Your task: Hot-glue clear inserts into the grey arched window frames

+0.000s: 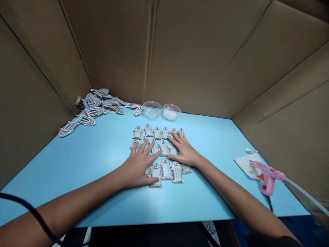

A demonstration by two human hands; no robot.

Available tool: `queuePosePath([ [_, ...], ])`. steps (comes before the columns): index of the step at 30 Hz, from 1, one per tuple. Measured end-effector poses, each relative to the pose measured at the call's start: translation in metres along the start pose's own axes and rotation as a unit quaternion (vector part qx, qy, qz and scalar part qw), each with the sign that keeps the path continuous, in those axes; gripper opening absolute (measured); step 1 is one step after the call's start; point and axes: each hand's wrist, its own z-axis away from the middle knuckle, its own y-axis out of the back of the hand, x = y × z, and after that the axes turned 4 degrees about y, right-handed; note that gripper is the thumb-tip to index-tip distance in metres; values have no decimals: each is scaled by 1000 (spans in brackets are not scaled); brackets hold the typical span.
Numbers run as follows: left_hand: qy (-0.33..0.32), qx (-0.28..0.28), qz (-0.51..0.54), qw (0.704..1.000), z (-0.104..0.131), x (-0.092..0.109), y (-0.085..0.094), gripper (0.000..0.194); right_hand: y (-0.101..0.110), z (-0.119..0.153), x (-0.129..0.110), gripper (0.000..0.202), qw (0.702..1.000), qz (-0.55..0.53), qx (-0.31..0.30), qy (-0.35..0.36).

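Note:
Small arched window-shaped pieces [166, 168], white with brown edges, lie in three rows at the middle of the light blue table. Over the left part of the middle and front rows rests my left hand [138, 166], fingers spread, its thumb on a front piece [155, 175]. My right hand [185, 151] lies across the right end of the rows with its fingers stretched out, touching pieces there. Both palms face down, and neither hand grips anything. Some pieces are partly hidden beneath the hands.
A heap of similar arched pieces [94, 103] sits at the back left. Two clear round dishes [151, 109] stand at the back, one holding white material [169, 113]. At right, a pink glue gun [268, 176] lies by white paper [248, 165]. Cardboard walls [200, 58] enclose the table.

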Motion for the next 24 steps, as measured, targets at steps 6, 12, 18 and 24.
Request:
queuePosePath([
  [6, 60, -45, -12, 997, 0, -23, 20, 97, -5, -15, -31, 106, 1000, -2, 6, -28],
  [12, 96, -69, -31, 993, 2, -38, 41, 96, -11, -46, -62, 101, 999, -17, 27, 1],
  [18, -12, 6, -44, 999, 4, -34, 26, 78, 2, -21, -87, 92, 997, -45, 66, -3],
  [24, -148, 100, -34, 983, -6, -48, -7, 66, -6, 111, -76, 41, 974, -15, 120, 191],
])
